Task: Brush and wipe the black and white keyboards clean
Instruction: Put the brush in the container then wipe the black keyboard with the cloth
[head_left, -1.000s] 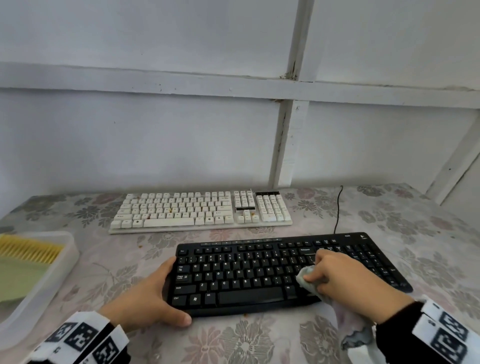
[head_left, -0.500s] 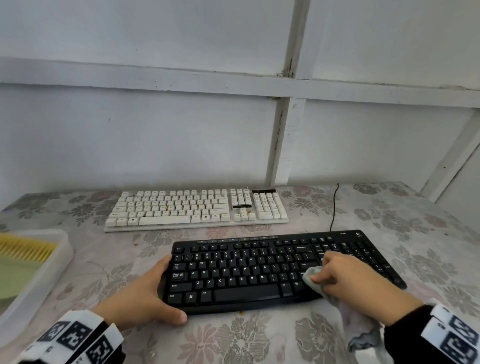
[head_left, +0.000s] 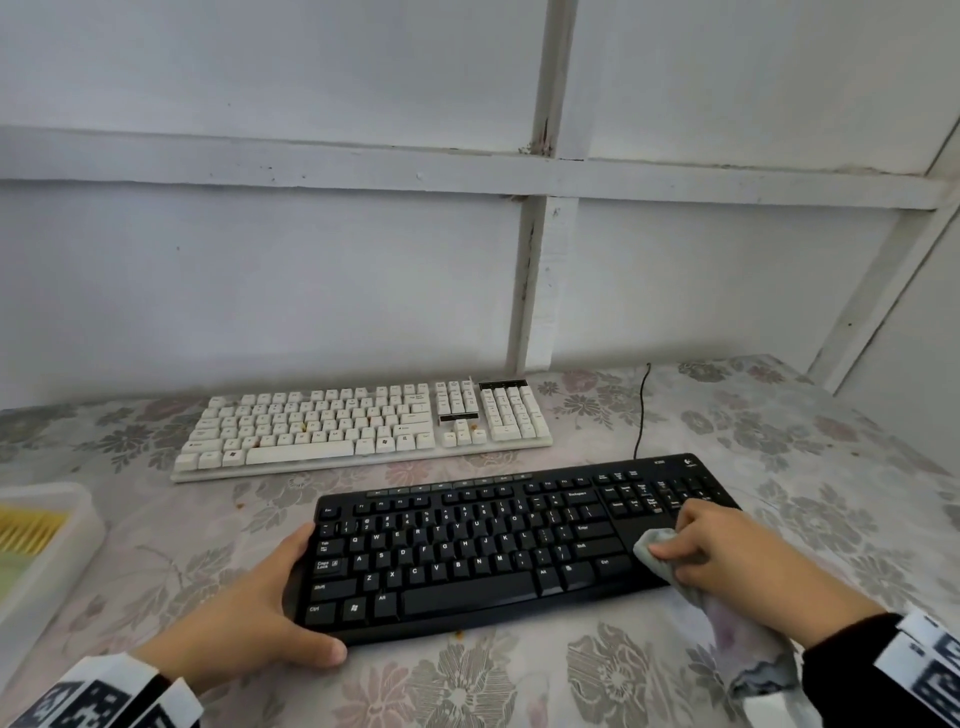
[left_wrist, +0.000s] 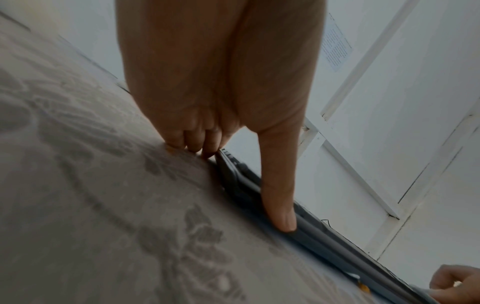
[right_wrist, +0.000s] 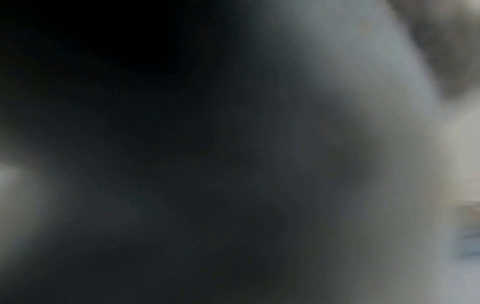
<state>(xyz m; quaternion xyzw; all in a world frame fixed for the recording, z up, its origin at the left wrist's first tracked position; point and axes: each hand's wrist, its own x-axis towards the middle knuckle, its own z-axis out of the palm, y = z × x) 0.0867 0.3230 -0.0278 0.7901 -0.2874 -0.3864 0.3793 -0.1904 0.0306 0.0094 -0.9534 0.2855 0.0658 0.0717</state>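
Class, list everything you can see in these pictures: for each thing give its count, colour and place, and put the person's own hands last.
black keyboard: one, black, near middle of the table, cable running back toward the wall
white keyboard: one, white with small brownish specks on some keys, behind the black one
cloth: one, pale grey, bunched on the right part of the black keyboard, its tail trailing onto the table
tray: one, translucent white, at the table's left edge, holding something yellow and green
tablecloth: one, pale with a grey and pink flower pattern, covering the table
wall: white panels with white battens, behind the table
left hand: grips the black keyboard's near left corner
right hand: grips the cloth on the keyboard
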